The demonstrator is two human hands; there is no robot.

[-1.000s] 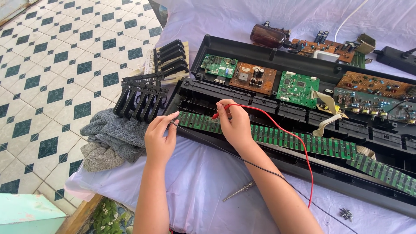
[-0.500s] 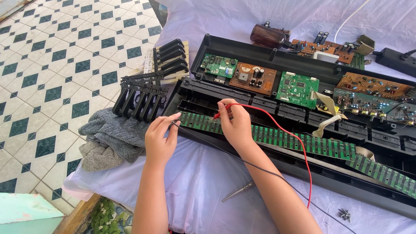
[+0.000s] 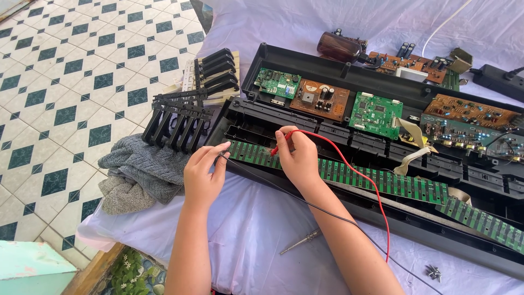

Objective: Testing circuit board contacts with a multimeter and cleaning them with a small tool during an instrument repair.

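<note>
Here, seen from above through the head camera, the person's right hand [image 3: 297, 158] pinches a red test probe [image 3: 279, 145] between thumb and fingertips, its tip down on the long green key-contact board [image 3: 349, 175] inside the opened black keyboard case [image 3: 305, 60]. The red lead [image 3: 367, 186] arcs from that probe over the board and down across the white cloth of the desk [image 3: 256, 229]. The left hand [image 3: 203, 176] has its grip pressed together on a black test probe [image 3: 222, 155], held at the left end of the same green board; its black lead [image 3: 316, 207] trails away beneath the right forearm. Just left of that hand lies a grey knitted cloth [image 3: 144, 166], and beyond it removed black keys [image 3: 180, 123]. A screwdriver [image 3: 300, 242] lies on the cloth between the forearms, with loose screws [image 3: 434, 271] off to the right.
</note>
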